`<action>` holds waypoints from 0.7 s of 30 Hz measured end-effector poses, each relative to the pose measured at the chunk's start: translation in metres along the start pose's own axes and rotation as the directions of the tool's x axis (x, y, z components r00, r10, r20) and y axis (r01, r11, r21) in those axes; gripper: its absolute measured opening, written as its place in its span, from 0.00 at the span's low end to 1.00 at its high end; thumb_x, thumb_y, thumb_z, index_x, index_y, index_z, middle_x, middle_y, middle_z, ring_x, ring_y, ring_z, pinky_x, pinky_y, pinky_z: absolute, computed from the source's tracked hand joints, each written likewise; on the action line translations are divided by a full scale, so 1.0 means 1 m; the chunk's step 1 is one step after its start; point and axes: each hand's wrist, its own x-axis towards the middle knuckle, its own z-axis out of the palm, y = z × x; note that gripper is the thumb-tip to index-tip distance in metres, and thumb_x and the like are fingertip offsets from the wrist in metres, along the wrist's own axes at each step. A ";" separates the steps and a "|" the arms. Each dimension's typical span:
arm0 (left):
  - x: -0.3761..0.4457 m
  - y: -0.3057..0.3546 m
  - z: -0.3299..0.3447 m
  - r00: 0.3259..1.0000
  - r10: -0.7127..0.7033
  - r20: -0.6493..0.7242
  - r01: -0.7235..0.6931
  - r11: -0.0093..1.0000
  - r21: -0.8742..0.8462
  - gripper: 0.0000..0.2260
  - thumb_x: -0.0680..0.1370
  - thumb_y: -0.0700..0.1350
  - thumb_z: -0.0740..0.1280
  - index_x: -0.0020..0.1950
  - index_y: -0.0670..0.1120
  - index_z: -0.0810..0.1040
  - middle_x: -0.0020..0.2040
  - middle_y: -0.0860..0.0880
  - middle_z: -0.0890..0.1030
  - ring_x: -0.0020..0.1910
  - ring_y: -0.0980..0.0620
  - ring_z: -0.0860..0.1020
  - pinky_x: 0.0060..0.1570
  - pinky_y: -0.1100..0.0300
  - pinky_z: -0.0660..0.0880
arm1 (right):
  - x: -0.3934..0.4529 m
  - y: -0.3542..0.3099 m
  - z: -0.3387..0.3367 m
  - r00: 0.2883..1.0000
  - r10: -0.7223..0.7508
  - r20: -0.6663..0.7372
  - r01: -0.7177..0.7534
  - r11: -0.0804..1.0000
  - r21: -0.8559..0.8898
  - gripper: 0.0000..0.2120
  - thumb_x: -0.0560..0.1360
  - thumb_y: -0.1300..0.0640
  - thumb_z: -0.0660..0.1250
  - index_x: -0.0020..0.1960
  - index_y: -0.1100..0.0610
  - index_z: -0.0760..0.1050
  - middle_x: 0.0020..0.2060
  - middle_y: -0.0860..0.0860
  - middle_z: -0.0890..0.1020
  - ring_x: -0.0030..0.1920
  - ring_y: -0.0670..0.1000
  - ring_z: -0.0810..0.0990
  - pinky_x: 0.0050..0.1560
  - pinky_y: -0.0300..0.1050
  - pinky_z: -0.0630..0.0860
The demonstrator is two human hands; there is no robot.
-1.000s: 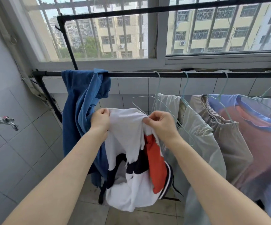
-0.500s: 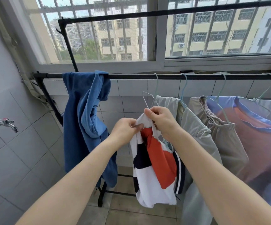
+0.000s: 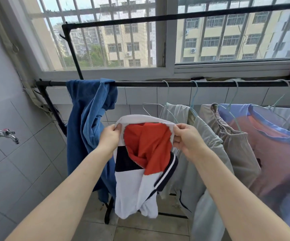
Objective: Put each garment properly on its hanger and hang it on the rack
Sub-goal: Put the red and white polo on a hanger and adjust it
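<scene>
At centre frame, both hands gripping a white, red and navy shirt (image 3: 140, 164): left hand (image 3: 110, 139) pinching the left side of its white hem, right hand (image 3: 188, 142) pinching the right side, opening spread wide, rest hanging below. Behind, along the black rack (image 3: 140, 83), a blue garment (image 3: 88, 127) draped at left, an empty hanger (image 3: 159, 108) just above the shirt, hung clothes at right.

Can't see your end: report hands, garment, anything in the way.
Both hands, left and right, pinch the white-red garment open. Not on a hanger. Blue garment draped over rail, left.
</scene>
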 end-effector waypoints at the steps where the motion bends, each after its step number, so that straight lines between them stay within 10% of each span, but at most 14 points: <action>1: 0.003 -0.003 -0.002 0.999 -0.032 -0.009 0.032 0.999 0.016 0.18 0.84 0.52 0.57 0.49 0.41 0.79 0.50 0.38 0.83 0.47 0.44 0.79 0.55 0.45 0.76 | 0.003 0.001 -0.001 1.000 0.031 -0.005 -0.031 0.999 0.045 0.12 0.83 0.63 0.57 0.42 0.60 0.73 0.29 0.53 0.76 0.27 0.50 0.74 0.31 0.44 0.76; 8: 0.005 -0.005 -0.003 0.999 -0.038 -0.007 0.039 0.970 0.242 0.13 0.83 0.49 0.57 0.45 0.44 0.73 0.41 0.48 0.75 0.43 0.49 0.72 0.41 0.54 0.70 | 0.006 -0.007 0.014 0.999 -0.029 -0.023 0.031 0.996 0.085 0.18 0.79 0.69 0.55 0.39 0.61 0.82 0.29 0.51 0.83 0.30 0.47 0.80 0.37 0.41 0.77; 14: -0.021 -0.001 0.007 0.924 0.219 0.314 -0.261 0.960 0.097 0.11 0.77 0.50 0.71 0.59 0.54 0.80 0.60 0.54 0.76 0.61 0.59 0.72 0.64 0.57 0.68 | 0.013 -0.013 0.032 0.997 -0.071 -0.036 0.072 0.997 0.013 0.18 0.82 0.64 0.57 0.34 0.60 0.75 0.28 0.53 0.75 0.31 0.50 0.73 0.38 0.45 0.72; 17: -0.033 0.000 0.012 0.763 0.033 0.646 -0.194 0.964 0.181 0.12 0.75 0.47 0.73 0.57 0.56 0.83 0.58 0.58 0.81 0.62 0.58 0.76 0.64 0.58 0.69 | 0.012 -0.013 0.041 0.998 -0.058 0.001 0.057 0.997 0.048 0.17 0.82 0.63 0.57 0.36 0.59 0.72 0.28 0.53 0.71 0.30 0.49 0.70 0.35 0.44 0.70; 21: -0.034 -0.010 0.021 0.809 0.048 0.586 -0.163 0.976 0.146 0.08 0.79 0.46 0.69 0.54 0.46 0.84 0.51 0.53 0.85 0.54 0.56 0.81 0.60 0.60 0.73 | 0.013 -0.018 0.038 0.998 -0.069 0.000 0.069 0.996 0.060 0.16 0.83 0.62 0.57 0.37 0.59 0.73 0.30 0.52 0.72 0.31 0.49 0.71 0.34 0.43 0.70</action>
